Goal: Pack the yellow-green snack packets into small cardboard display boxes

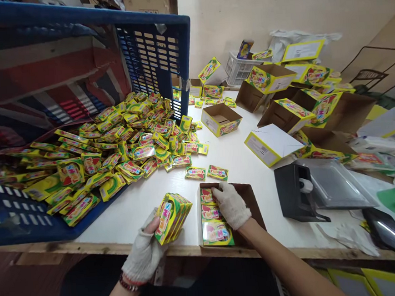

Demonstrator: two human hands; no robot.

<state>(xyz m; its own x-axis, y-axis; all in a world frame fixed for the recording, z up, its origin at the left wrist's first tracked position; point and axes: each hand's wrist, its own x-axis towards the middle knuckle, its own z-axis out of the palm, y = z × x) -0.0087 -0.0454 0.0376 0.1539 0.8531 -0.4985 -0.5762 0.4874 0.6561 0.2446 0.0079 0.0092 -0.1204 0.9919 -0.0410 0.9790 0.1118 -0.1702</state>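
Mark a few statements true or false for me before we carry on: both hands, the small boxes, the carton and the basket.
1. Small boxes spill from the blue basket onto the white table. True.
2. The left hand holds a stack of small boxes. True.
3. The right hand is inside the blue basket. False: it reaches into the open carton.
4. Both hands are bare. False: both wear pale gloves.
5. The open carton is packed full. False: bare room shows along its right side.
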